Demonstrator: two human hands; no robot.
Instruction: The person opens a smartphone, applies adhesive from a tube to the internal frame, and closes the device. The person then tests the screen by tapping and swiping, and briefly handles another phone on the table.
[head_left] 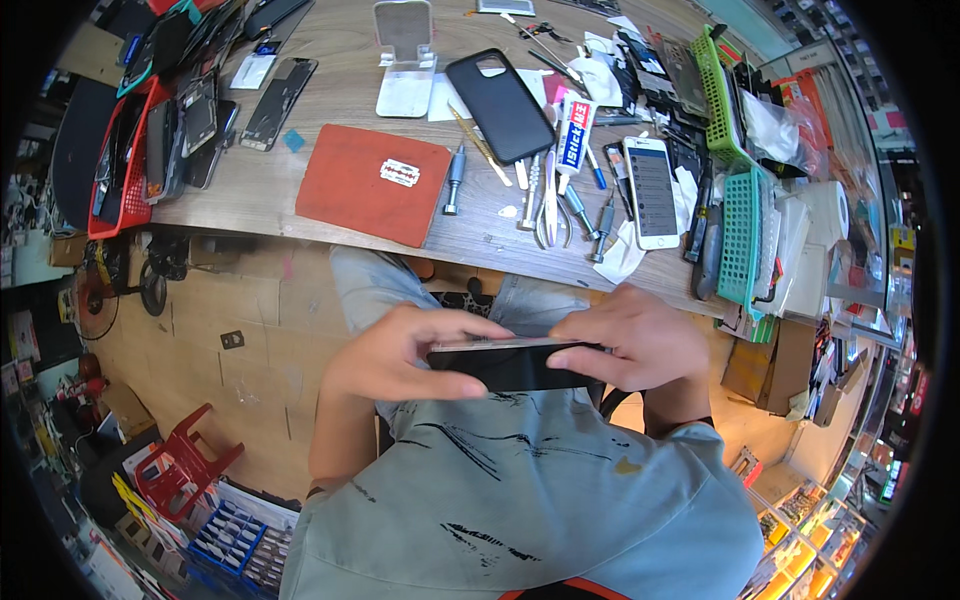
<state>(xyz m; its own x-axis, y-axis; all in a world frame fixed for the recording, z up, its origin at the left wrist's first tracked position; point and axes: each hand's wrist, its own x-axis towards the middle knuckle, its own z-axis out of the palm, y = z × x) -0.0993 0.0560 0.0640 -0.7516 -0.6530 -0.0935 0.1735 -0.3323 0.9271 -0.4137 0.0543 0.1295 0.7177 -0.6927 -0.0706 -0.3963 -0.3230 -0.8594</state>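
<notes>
A dark smartphone (520, 368) is held sideways in front of my chest, below the table's near edge, with its black face toward me. My left hand (405, 355) grips one end, thumb along the lower face and fingers behind the upper edge. At the other end my right hand (635, 340) holds it, thumb lying across the face. Beyond them on the table lie a red-brown mat (345, 190) with a razor blade (400, 173) on it, a screwdriver (454, 182) and a black phone case (500, 105).
A white phone (652, 195), a glue tube (575, 140), pliers (552, 215) and several screwdrivers crowd the table's right. Green baskets (740, 235) stand at the right edge, a red basket (130, 190) of phones at the left. A white phone stand (405, 65) is farther back. A red stool (185, 460) stands on the floor.
</notes>
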